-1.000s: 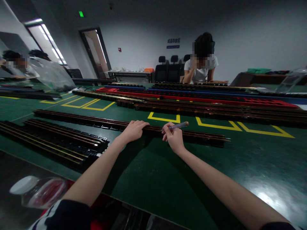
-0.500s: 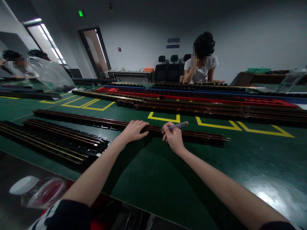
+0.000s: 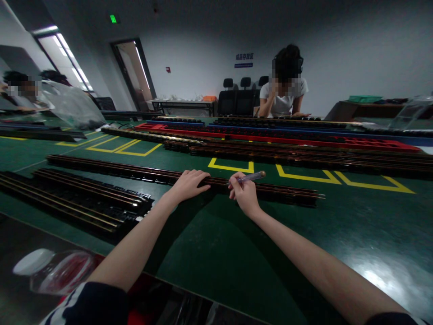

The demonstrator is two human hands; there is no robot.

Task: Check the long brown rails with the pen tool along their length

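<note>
A long dark rail (image 3: 111, 170) with copper-coloured strips lies slantwise across the green table. My left hand (image 3: 189, 184) rests on its middle, fingers laid over the top and the thumb apart on the near side. To the right, my right hand (image 3: 244, 195) is closed round a slim screwdriver (image 3: 252, 177) with a see-through handle, held like a pen. Its thin tip points left and down at the rail; whether it touches is too small to tell. The rail's right end (image 3: 304, 197) reaches past my right hand.
More strip-lined rails (image 3: 84, 189) lie at the left, near my forearm. Beyond the yellow tape marks (image 3: 232, 169) are stacked rails (image 3: 287, 153) and a long red piece (image 3: 368, 143). A lidded plastic jar (image 3: 61, 271) stands lower left. A person (image 3: 284, 90) sits opposite.
My hands, the screwdriver and the rail stay where they were. Across the table, the seated person's lowered hand looks slightly shifted.
</note>
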